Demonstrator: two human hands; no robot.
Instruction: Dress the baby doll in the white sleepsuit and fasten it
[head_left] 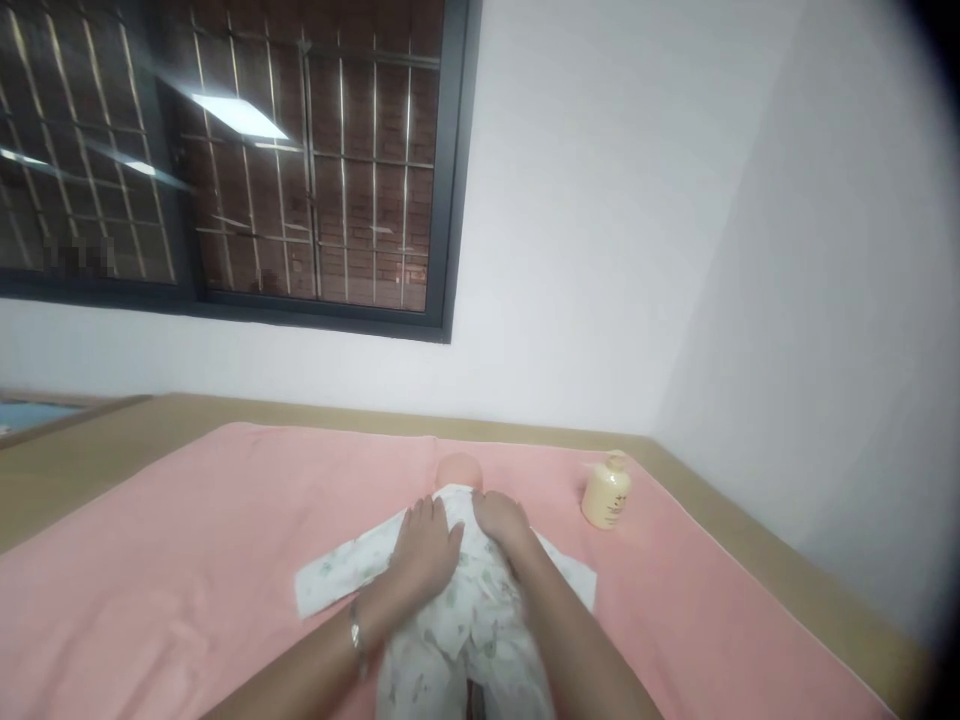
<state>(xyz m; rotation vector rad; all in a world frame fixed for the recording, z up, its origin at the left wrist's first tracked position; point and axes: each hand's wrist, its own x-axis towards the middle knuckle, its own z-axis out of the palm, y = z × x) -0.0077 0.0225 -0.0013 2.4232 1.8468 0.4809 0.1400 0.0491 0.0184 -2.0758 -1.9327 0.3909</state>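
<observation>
A baby doll (458, 472) lies lengthwise before me, its bald head away from me. It wears a white outfit (469, 590) with a small green print, sleeves spread to both sides. My left hand (427, 545) rests flat on the left of the upper torso, fingers forward and thumb apart. Opposite it, my right hand (501, 518) lies over the upper right of the torso, near the shoulder; its fingers show only in part and look slightly bent. The doll's face cannot be seen, and my forearms cover parts of the sleeves.
A pink blanket (225, 520) lies under the doll on a wooden surface (720, 510). To the right of the doll stands a pale yellow pump bottle (606, 495). Behind are a white wall (585, 220) and a dark-framed window (442, 250) with metal bars.
</observation>
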